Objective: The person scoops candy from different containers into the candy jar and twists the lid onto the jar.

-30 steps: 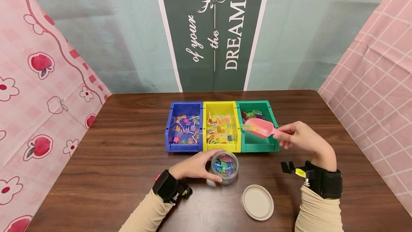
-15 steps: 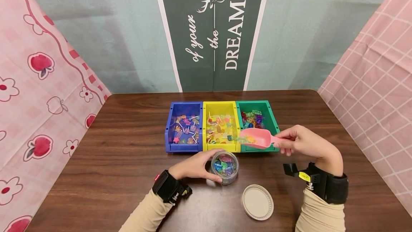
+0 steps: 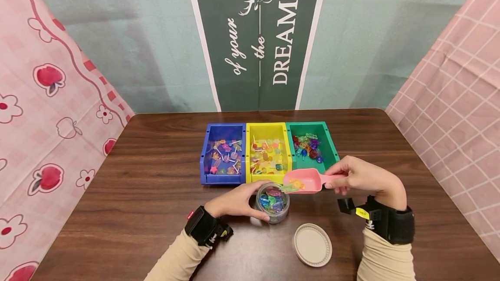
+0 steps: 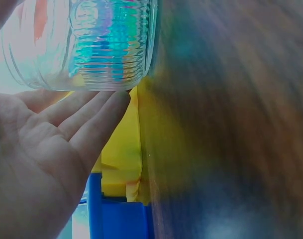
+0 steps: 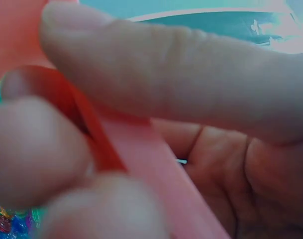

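Observation:
My left hand [image 3: 239,199] holds a clear ribbed jar [image 4: 109,59] from its left side, thumb on the near side and fingers along the far side. Colourful translucent candy-like pieces [image 3: 272,200] fill part of the jar, which stands upright on the table without its lid. In my right hand [image 3: 357,176] the handle of a pink scoop [image 3: 312,179] is pinched between thumb and fingers, seen close up in the right wrist view. Green and yellow-orange pieces [image 3: 294,185] lie in the scoop, and its tip overlaps the jar's rim in the head view.
Behind the jar, a blue bin [image 3: 223,180], a yellow bin [image 3: 269,179] and a green bin [image 3: 332,153] stand side by side, each containing small colourful pieces. A round beige lid [image 3: 312,245] lies on the wooden table [image 3: 156,151] right of the jar.
My right hand has brought the loaded scoop from above the green bin toward me and left, to the jar's rim. My left hand and the jar have stayed put.

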Motion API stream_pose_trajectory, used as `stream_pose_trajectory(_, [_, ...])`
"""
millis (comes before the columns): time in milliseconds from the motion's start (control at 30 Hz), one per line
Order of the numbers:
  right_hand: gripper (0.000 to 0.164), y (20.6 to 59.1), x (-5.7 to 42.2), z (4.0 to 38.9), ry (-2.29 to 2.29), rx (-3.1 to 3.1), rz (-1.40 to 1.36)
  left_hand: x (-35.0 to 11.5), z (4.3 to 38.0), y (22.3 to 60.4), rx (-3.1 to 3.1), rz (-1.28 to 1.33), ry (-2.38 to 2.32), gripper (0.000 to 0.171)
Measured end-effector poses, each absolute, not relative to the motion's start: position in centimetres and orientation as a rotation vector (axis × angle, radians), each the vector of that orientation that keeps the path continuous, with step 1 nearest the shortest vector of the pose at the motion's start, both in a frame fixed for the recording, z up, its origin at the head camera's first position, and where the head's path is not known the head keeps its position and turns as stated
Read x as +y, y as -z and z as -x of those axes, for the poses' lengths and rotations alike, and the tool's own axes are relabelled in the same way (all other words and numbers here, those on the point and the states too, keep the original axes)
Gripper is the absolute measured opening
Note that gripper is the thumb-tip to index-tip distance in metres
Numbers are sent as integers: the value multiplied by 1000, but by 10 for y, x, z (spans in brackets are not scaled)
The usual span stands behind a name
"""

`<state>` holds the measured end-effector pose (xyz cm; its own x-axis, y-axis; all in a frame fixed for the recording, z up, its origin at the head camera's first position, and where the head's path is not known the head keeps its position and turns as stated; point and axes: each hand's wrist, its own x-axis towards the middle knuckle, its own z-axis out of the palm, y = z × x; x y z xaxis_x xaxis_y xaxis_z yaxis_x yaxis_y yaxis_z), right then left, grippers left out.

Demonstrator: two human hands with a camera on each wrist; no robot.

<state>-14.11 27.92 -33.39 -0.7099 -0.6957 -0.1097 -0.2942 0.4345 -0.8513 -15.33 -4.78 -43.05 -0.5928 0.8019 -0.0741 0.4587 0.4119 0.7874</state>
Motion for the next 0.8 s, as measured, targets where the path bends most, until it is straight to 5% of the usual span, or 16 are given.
stream_pose_trajectory(800, [25, 328, 250, 141, 1048, 2413, 716, -48, 154, 430, 2216, -1071, -1059, 84])
